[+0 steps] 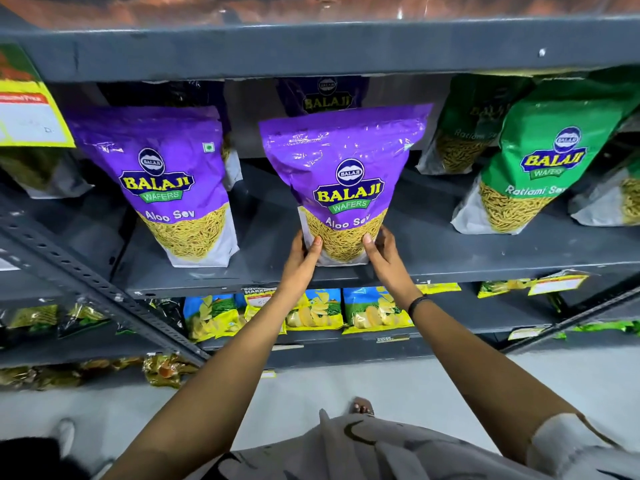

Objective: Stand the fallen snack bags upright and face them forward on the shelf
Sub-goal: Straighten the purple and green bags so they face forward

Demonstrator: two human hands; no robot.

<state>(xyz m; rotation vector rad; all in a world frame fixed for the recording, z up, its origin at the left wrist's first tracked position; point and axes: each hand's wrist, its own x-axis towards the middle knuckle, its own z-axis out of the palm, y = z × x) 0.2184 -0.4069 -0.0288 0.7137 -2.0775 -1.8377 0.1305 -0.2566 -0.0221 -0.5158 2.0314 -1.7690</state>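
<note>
A purple Aloo Sev bag [343, 174] stands upright at the front of the grey shelf [450, 261], its label facing me. My left hand [302, 259] grips its lower left corner and my right hand [382, 254] grips its lower right corner. A second purple Aloo Sev bag [166, 178] stands upright to the left, facing forward. Another purple bag [325, 95] stands behind the held one, partly hidden. Green Ratlami Sev bags [540, 157] lean at the right, with one more green bag [467, 126] behind.
A yellow price tag [27, 112] hangs at the upper left. The lower shelf holds blue and yellow chip packets [311, 313]. A slanted perforated steel brace [86, 282] crosses the left side. The floor lies below, with my foot [362, 407] showing.
</note>
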